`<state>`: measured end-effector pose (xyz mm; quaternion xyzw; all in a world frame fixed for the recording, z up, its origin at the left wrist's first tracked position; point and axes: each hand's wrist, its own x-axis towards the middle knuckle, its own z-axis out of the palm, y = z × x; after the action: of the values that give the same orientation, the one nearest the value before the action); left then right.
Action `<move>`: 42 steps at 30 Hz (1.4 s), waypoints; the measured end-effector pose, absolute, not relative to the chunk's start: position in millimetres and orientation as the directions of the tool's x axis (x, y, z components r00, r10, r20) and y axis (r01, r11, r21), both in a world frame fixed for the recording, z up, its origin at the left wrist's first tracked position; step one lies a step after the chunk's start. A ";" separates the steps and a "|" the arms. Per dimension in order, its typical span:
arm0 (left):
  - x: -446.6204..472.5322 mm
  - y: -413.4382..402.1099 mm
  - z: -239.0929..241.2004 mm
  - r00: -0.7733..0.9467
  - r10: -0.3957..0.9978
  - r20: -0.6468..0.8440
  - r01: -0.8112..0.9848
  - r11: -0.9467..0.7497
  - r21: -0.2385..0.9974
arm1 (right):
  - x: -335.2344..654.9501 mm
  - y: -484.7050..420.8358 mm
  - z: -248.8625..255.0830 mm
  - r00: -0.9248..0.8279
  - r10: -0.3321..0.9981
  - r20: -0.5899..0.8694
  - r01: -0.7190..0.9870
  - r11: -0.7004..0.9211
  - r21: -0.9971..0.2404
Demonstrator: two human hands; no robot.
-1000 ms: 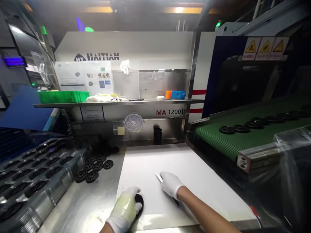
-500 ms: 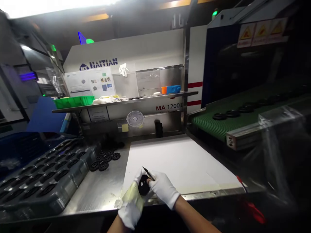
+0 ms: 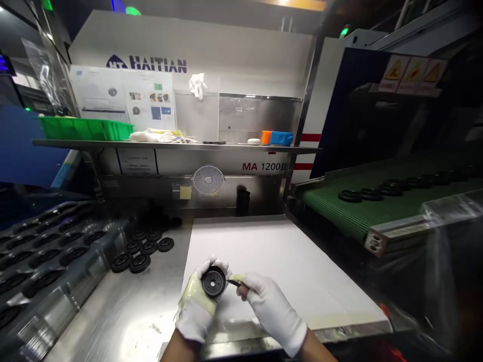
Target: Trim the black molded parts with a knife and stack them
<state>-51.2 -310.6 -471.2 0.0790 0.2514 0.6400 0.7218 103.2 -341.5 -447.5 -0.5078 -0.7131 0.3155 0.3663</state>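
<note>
My left hand (image 3: 198,304), in a white glove, holds a round black plastic part (image 3: 213,281) upright by its rim, just above the near edge of a white sheet (image 3: 287,256). My right hand (image 3: 271,309), also gloved, pinches a thin dark blade-like tool (image 3: 234,283) whose tip touches the right side of the part. Both hands are closed around what they hold.
A cluster of several black round parts (image 3: 141,249) lies on the steel bench (image 3: 124,311). A clear tray (image 3: 45,266) filled with parts stands at the left. At the right a green conveyor (image 3: 362,211) carries more parts. A shelf (image 3: 173,146) holds a green bin (image 3: 85,128).
My left hand picked the black part up from the sheet's near edge and turned its face toward me. My right hand brought the tool from the sheet to the part's side.
</note>
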 end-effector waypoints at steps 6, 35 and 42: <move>-48.8 -290.8 -469.6 0.035 0.977 -0.209 -0.858 0.137 0.495 | 80.7 -328.0 -469.6 -0.148 0.966 0.210 0.791 0.243 -0.561; -44.0 -280.5 -475.7 0.161 0.966 -0.202 -0.870 0.235 0.434 | 82.1 -322.2 -479.1 -0.091 0.969 0.229 0.843 0.198 -0.501; -35.5 -271.5 -464.6 0.039 0.979 -0.200 -0.921 0.112 0.372 | 67.1 -320.6 -476.5 -0.069 0.964 0.258 0.896 0.173 -0.408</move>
<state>-35.5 -271.5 -464.6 0.0704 0.2044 0.6624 0.7172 67.1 -320.6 -476.5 -0.6390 -0.7277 0.0705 0.2389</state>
